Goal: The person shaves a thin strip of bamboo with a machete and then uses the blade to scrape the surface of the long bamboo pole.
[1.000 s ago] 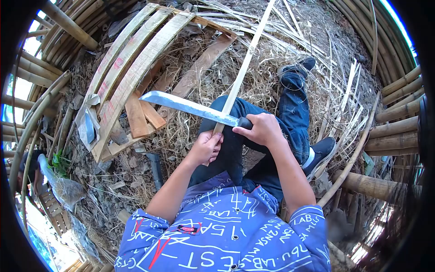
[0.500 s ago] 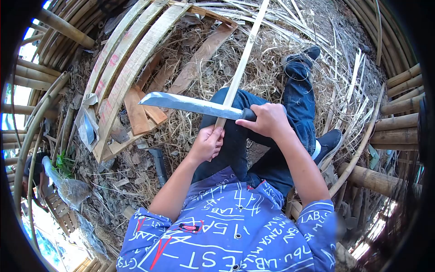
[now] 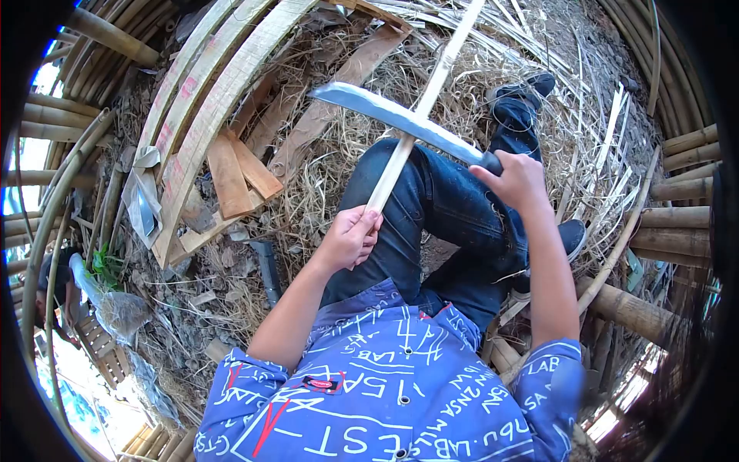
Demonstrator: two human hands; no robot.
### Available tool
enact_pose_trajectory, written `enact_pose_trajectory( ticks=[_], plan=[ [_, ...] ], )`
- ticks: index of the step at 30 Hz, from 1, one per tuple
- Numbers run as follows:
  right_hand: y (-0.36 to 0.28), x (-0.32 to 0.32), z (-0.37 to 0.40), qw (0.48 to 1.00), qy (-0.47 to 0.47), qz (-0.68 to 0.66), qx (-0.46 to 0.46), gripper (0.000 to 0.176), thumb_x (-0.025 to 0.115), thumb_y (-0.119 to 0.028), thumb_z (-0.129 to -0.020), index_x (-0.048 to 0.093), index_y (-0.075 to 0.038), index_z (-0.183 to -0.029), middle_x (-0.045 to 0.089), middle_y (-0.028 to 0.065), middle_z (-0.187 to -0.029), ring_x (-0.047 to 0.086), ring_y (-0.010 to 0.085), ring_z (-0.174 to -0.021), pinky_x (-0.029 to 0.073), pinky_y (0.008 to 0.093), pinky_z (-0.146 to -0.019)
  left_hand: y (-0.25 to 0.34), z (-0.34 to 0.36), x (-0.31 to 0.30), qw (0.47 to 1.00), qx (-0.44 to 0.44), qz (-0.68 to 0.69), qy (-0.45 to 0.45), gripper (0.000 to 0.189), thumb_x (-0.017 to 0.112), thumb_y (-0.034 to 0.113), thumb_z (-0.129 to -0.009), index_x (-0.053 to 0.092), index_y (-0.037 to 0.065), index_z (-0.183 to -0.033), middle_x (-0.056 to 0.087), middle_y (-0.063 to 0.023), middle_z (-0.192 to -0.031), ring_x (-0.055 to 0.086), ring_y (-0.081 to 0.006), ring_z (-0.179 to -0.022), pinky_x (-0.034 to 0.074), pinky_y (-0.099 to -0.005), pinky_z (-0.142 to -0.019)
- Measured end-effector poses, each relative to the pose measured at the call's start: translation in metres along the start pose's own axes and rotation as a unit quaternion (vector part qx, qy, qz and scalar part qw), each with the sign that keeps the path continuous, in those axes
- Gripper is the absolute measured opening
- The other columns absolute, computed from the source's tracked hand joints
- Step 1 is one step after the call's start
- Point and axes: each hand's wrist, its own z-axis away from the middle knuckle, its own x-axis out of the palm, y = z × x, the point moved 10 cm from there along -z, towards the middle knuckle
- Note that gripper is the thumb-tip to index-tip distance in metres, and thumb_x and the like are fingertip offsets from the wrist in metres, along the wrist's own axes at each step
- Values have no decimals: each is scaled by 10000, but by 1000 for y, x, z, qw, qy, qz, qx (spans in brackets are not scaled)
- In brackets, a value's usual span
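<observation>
My left hand [image 3: 352, 238] is closed around the near end of a pale bamboo strip [image 3: 392, 173], which runs forward past my raised knee to the top of the view. My right hand [image 3: 517, 179] grips the dark handle of a large machete [image 3: 400, 117]. The blade points to the left and lies across the strip, just beyond the knee. Its tip is over a brown board. Whether the edge bites into the strip cannot be seen.
Curved wooden slats [image 3: 202, 127] and short brown boards [image 3: 228, 179] lie at the left. Beside my left forearm is a dark tool or sheath [image 3: 266, 271]. Shavings [image 3: 323, 165] cover the ground. Bamboo poles [image 3: 635, 306] line the right. Another person [image 3: 61, 289] is at the far left.
The machete and my right hand have moved forward and to the right along the strip, away from my left hand. My left hand still holds the strip, whose far end is tilted more to the right.
</observation>
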Motion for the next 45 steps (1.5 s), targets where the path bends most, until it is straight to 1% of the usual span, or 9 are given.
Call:
enact_pose_trajectory(
  ticks=[9,10,14,17,25,29,35,37,45],
  plan=[
    [17,-4,1,999,17,27,-15,701,539,-744,-752,627,-52,-687,635,167,-643,646,352,-663,493,452,-626,2,0,4,999,0,-24,-31,280,413,268,-1027,461,84,-822,356,60,-559,315,-28,-390,282,-210,-342],
    [16,-3,1,1000,-5,17,-4,640,577,-671,-776,605,-38,-689,613,208,-652,628,391,-684,487,472,-645,2,1,3,999,-1,-25,-30,280,413,268,-1027,461,84,-822,356,60,-559,315,-28,-390,282,-210,-342],
    [17,5,9,1000,22,-12,-5,679,557,-720,-759,638,-47,-706,642,188,-663,651,370,-683,498,460,-628,4,-1,6,998,3,-51,-41,281,412,270,-1027,456,90,-815,353,63,-553,319,-29,-389,292,-213,-342],
    [-7,-4,19,998,41,-47,-12,628,603,-656,-772,597,-36,-674,607,199,-627,628,388,-654,493,461,-623,4,-1,8,998,3,-52,-42,283,411,272,-1027,449,95,-808,349,61,-548,323,-32,-392,298,-215,-342],
    [-83,1,-6,995,-27,-1,-99,702,532,-751,-752,634,-62,-659,640,162,-621,664,327,-633,512,433,-588,0,-1,3,995,-3,-102,-10,304,416,294,-1025,453,88,-805,355,54,-534,326,-31,-382,301,-211,-334],
    [-42,-8,-35,999,9,-44,-8,736,521,-777,-735,686,-60,-738,665,166,-684,676,332,-689,524,434,-635,3,0,2,996,15,-92,-1,309,423,305,-1022,459,84,-809,352,57,-525,323,-29,-375,310,-207,-329],
    [-19,-3,-34,999,-14,31,-24,721,528,-770,-738,683,-66,-739,666,161,-688,676,322,-694,521,427,-639,-1,-1,2,997,-13,-61,-56,313,410,295,-1027,467,82,-804,346,65,-544,316,-21,-383,295,-206,-328],
    [4,-8,-32,999,35,-12,-4,703,548,-760,-733,678,-69,-734,663,159,-684,672,325,-689,517,428,-640,-3,-1,0,997,-8,-54,-51,315,405,294,-1028,468,80,-805,340,67,-539,310,-20,-374,291,-203,-323],
    [94,-16,-8,994,32,-15,103,645,562,-713,-768,664,-77,-735,660,157,-722,657,336,-735,500,447,-683,-3,1,-2,997,-19,-36,-64,306,409,295,-1026,458,74,-820,336,64,-528,298,-25,-368,290,-199,-322]
  ],
)
